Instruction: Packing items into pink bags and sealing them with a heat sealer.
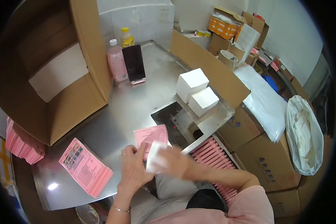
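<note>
My right hand (175, 160) is blurred by motion and holds a small white box (155, 158) at the front edge of the steel table (112, 115). My left hand (132, 168) sits just left of it, fingers touching the white box and the lower edge of a pink leaflet (151, 135) lying on the table. A stack of pink printed leaflets (84, 166) lies to the left of my left hand. Two white cube boxes (196, 91) stand on a small machine to the upper right.
A big open cardboard box (56, 74) stands at the left. A pink bottle (117, 61), a yellow-capped bottle (127, 37) and a dark phone (134, 63) stand at the back. Pink flat packs (216, 156) fill a tray at the right; cartons and a white bag (304, 134) stand beyond.
</note>
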The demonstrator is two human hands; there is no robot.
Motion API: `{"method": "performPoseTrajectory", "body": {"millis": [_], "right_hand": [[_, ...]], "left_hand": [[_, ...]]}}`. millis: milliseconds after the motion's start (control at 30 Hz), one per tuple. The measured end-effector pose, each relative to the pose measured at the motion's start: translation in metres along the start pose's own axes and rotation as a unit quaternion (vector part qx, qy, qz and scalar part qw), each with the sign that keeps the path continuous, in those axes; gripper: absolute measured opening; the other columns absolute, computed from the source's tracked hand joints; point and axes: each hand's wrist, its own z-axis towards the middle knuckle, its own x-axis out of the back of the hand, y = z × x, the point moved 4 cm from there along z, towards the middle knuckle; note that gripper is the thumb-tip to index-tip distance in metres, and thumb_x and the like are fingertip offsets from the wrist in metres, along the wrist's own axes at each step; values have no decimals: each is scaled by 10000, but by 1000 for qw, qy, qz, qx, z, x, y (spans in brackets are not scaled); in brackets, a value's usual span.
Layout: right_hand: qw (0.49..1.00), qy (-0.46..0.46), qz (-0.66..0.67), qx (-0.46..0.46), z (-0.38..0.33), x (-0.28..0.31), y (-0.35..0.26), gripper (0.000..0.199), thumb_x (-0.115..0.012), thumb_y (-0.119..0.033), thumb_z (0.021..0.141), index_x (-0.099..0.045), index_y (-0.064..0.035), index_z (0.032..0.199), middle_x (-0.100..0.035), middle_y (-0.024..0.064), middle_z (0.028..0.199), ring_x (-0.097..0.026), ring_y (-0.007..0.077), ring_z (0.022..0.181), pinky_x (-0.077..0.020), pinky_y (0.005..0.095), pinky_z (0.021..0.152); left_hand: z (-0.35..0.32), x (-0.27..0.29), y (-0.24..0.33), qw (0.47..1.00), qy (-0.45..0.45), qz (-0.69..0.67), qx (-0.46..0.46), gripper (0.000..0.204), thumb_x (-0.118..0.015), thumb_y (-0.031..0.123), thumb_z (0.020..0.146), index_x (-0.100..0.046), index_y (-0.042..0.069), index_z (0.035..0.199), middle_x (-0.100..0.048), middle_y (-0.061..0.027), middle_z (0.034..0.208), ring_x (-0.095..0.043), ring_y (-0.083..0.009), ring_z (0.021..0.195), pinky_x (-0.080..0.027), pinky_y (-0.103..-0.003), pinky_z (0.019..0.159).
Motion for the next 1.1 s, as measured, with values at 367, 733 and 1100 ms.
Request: {"method": "performPoseTrajectory", "body": {"millis": [367,733,1100], "right_hand": [[961,23,-43,-271,-1,-45,125,122,-617,-139,832,-678,-44,880,-675,197,953,-667,371,927,-478,567,952],[880,59,-384,-275,-9,62,152,129,-688,-171,868,-664,-69,944,-568,93,868,-565,284,857,-416,416,786],[900,175,-280,-283,-29,74,175,255,-660,-18,786,-705,-42,1036,-617,136,944,-574,333,910,-464,438,811]], "left_hand": [[-18,26,7,999,-35,-20,-7,654,-731,105,791,-514,42,1405,-550,-141,941,-531,-332,869,-438,-454,779],[-86,101,-102,927,169,260,212,180,-571,57,784,-553,46,963,-581,-204,1064,-513,-415,1099,-309,-521,1093],[-5,9,7,1000,8,1,-31,281,-590,-5,848,-585,25,1128,-579,-201,1062,-559,-368,1044,-441,-488,935]]}}
